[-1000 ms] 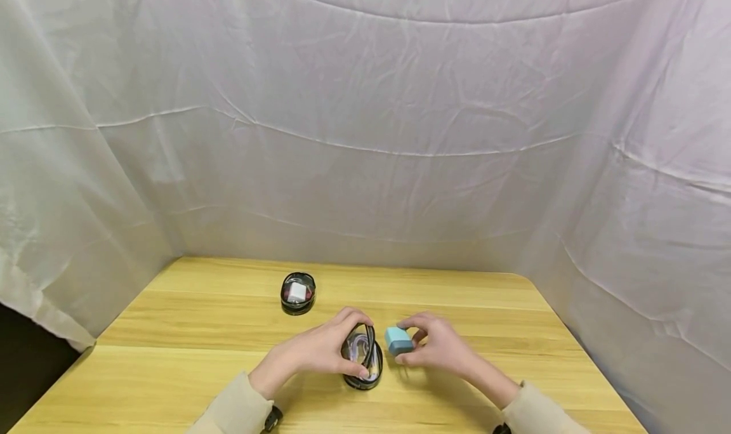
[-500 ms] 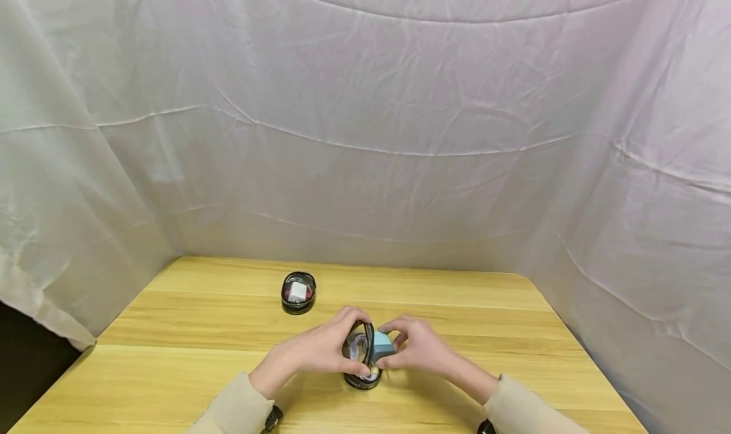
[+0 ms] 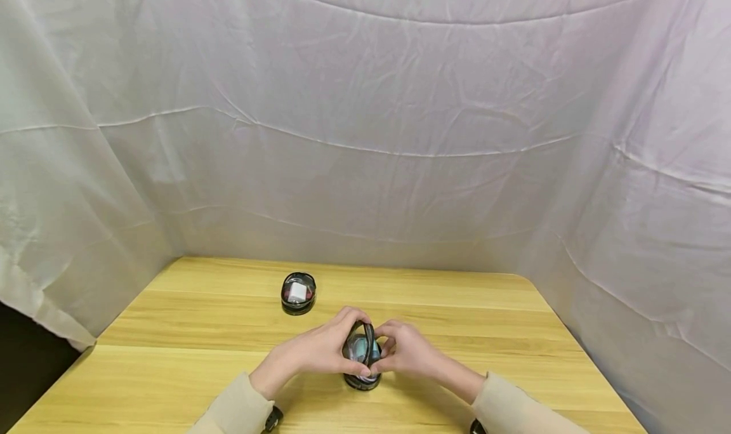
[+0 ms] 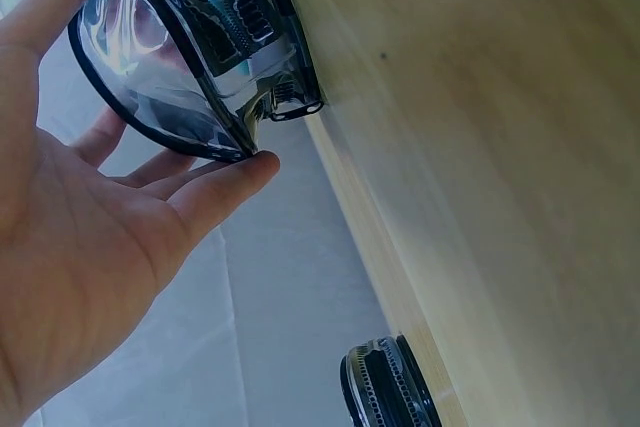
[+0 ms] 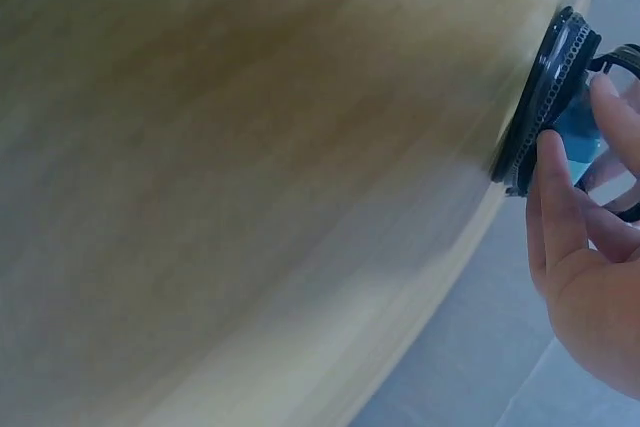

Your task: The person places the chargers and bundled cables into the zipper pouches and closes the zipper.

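Note:
My left hand [image 3: 322,350] holds up the clear lid of a small black-trimmed zip pouch [image 4: 150,57], thumb and fingers spread across its edge. The pouch stands on the table with its mouth facing right. At that mouth, my right hand [image 3: 412,353] pinches a small two-tone blue block [image 5: 578,135] between thumb and fingers. Most of the block is inside the pouch, showing blue through the clear lid in the head view. A pale coiled cord also lies in the pouch, now largely hidden by the block and fingers.
A second clear pouch [image 3: 297,293] with black trim stands farther back on the left, a white block and something red inside. The wooden table [image 3: 468,307] is bordered by a hanging pale cloth [image 3: 365,193] at the back and sides.
My right hand has moved left, carrying the blue block from beside the pouch into its mouth. My left hand has stayed in place on the lid.

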